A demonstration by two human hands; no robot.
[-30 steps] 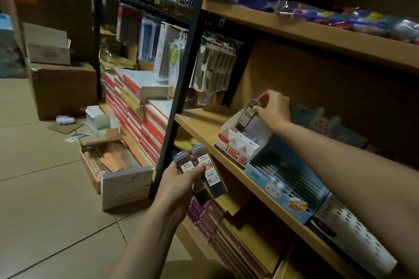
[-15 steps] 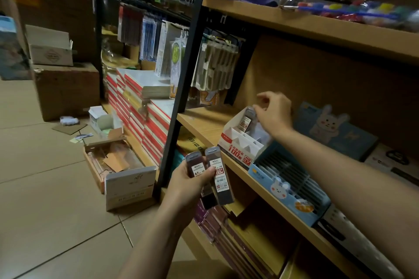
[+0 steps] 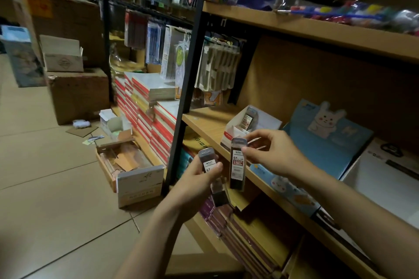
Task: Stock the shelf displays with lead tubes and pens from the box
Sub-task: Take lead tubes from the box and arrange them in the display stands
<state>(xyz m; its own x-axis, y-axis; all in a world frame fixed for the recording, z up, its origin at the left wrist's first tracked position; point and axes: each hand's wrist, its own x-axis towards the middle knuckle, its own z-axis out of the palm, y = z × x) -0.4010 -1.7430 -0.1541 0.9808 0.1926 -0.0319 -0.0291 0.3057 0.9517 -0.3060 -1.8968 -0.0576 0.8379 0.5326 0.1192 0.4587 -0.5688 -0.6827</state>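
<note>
Lead tube [image 3: 237, 165] now between the two hands, in front of the middle shelf [image 3: 210, 121] edge; a second ago the right hand [image 3: 275, 154] was up at the white display box [image 3: 260, 121] setting a tube in it. It has since come back down and toward the body. Its thumb and fingertips pinch the upper part of the lead tube near the grey cap. Long axis close to upright, cap end up, dark lower end pointing down; label faces the camera.

Left hand [image 3: 199, 179] sits slightly higher and nearer the shelf than before. Fingers and thumb curled round a second tube [image 3: 207, 161], thumb across its label. That one is also near upright, cap up, leaning a little to the left. A dark end of a further tube [image 3: 219, 192] sticks out below the left hand; how it is held cannot be told.

One tube [image 3: 249, 118] stands in the white display box, cap up, tilted back; 0.5 s ago the right hand was at it, now it stands free.

Blue rabbit display [image 3: 326, 142] is just right of the white box on the same shelf. Open cardboard box [image 3: 133, 172] is on the floor, left of the shelf post
</note>
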